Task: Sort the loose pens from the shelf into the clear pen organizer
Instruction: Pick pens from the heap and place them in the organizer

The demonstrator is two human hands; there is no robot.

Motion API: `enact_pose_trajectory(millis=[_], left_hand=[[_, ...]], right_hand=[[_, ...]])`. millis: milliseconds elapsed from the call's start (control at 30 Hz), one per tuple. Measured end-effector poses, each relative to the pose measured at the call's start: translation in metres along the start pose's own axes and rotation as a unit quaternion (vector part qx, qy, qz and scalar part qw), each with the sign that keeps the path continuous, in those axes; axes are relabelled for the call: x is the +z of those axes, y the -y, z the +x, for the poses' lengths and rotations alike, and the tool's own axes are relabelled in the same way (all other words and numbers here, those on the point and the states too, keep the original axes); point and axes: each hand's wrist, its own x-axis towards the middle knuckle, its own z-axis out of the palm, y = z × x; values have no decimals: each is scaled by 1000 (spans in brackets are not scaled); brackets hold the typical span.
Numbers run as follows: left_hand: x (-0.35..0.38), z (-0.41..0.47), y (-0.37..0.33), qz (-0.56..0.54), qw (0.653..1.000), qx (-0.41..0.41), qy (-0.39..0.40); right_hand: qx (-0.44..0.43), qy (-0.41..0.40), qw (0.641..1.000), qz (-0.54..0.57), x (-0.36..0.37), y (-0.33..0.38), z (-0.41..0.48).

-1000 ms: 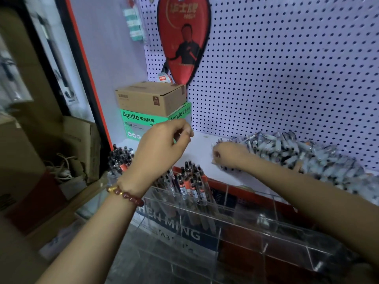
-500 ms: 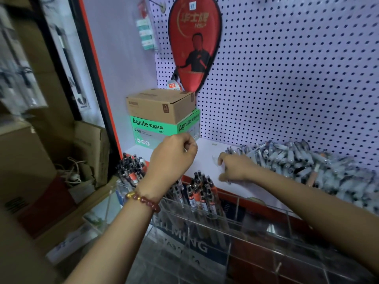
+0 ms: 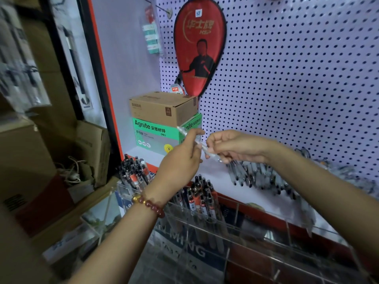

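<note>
L hand & R hand both pinch one clear pen, held over shelf, left of loose pens.

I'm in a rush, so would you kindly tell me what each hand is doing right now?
The left hand grips the clear pen near its upper end.
The right hand pinches the same pen near its lower end.

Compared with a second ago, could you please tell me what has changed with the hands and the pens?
The right hand lifted off the pile of pens on the shelf and moved left to meet the left hand; both now pinch one clear pen between them. The organizer, its standing pens and the boxes stayed put.
</note>
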Motion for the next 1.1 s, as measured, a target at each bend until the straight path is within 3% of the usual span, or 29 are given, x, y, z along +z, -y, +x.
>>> enact_pose_trajectory(millis=[133,200,267,333,467,567,900,1033,1100], left_hand=[[-2,3,-3,-26,996,-13,-89],[-5,4,-2,-42,992,-25,-116],[-8,4,0,-30,991,-28,-126],[-11,2,0,-23,991,-23,-132],[-13,-1,-3,-25,991,-10,-129],[-13,-2,-5,-30,992,-5,-123],[-10,-4,-8,-25,995,17,-95],[-11,-3,-6,-64,992,7,-108],[-11,-4,-9,-113,987,10,-117]], right_hand=[[-17,22,1000,14,3,-5,3],[9,-56,996,-64,-7,-19,6],[26,-166,941,-293,-21,-46,9],[57,-179,874,-448,-30,-75,8],[101,-149,787,-590,-19,-98,0],[99,-151,759,-625,-12,-96,0],[75,-223,835,-497,-5,-106,10],[73,-253,887,-379,-9,-84,2],[62,-266,924,-267,-4,-58,-7]])
